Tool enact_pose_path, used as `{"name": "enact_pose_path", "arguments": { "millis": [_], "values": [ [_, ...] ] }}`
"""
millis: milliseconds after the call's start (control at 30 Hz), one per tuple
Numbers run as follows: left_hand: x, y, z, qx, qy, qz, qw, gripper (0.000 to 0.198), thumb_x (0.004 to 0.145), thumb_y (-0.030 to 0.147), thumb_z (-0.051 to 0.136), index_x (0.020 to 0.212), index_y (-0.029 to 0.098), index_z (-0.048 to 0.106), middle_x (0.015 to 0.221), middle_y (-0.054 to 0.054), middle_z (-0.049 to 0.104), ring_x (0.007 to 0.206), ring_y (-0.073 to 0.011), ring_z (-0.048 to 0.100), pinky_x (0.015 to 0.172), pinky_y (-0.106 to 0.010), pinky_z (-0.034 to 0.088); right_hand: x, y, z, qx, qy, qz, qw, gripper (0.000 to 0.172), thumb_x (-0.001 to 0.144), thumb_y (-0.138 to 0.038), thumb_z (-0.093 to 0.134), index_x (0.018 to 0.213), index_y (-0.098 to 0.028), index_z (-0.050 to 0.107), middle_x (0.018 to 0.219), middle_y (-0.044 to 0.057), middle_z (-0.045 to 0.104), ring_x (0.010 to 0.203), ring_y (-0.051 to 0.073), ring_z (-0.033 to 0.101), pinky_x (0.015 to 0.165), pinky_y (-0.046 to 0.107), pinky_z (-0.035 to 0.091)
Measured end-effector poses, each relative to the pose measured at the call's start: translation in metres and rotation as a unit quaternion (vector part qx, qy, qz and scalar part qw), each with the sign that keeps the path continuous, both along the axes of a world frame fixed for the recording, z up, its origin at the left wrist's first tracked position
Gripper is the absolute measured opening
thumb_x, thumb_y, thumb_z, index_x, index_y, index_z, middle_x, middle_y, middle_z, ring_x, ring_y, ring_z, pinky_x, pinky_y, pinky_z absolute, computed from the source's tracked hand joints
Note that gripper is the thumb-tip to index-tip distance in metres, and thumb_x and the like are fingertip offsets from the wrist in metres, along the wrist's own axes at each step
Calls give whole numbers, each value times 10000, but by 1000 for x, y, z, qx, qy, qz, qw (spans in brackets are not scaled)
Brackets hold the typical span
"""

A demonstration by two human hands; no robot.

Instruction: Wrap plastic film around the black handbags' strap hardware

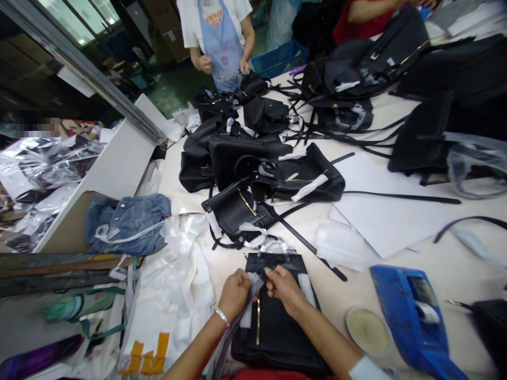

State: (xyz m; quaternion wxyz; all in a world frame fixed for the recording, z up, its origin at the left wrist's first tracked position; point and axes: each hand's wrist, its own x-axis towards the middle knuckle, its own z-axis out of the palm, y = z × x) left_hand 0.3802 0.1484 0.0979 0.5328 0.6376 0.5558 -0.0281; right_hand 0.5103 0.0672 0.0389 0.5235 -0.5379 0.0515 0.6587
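Observation:
A black bag [281, 332] with a gold zipper lies flat at the near edge of the table, its top handle wrapped in pale film. Over its upper part, my left hand [236, 291] is closed on a thin translucent strip [256, 285], which trails down along my left forearm. Just to the right, my right hand [282, 285] pinches at the strip's upper end, close to the bag's top; its fingertips are partly hidden. White wrapping [306, 289] covers part of the bag's right strap.
Black bags [245, 206] with loose straps fill the middle. White tissue [178, 285] and a denim bag [130, 221] lie left. At right are a blue tape dispenser [412, 316], a round tub [368, 330] and white sheets [388, 206]. A person in an apron [224, 47] stands opposite.

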Motion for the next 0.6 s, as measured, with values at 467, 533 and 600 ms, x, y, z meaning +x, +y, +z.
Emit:
{"name": "enact_pose_path", "arguments": {
  "millis": [467, 533, 600],
  "values": [
    [15, 6, 3, 38, 49, 43, 997, 104, 748, 282, 540, 703, 191, 519, 582, 11, 604, 576, -155, 581, 561, -241, 411, 44, 28, 10, 201, -635, 231, 709, 303, 923, -276, 418, 1174, -165, 544, 1158, 116, 604, 1098, 224, 531, 944, 395, 417],
    [13, 6, 0, 33, 32, 62, 997, 106, 744, 286, 538, 706, 189, 521, 574, 17, 598, 564, -152, 571, 555, -242, 415, 37, 23, 10, 228, -626, 251, 702, 272, 923, -243, 414, 1123, -180, 588, 1128, 98, 624, 1085, 218, 535, 949, 397, 402],
    [12, 7, -4, 28, 24, 76, 996, 109, 736, 288, 541, 702, 187, 521, 570, 19, 598, 550, -149, 562, 545, -244, 418, 36, 19, 12, 248, -617, 261, 700, 254, 931, -246, 403, 1020, -207, 637, 1056, 71, 653, 1059, 207, 543, 956, 393, 386]
  ]
}}
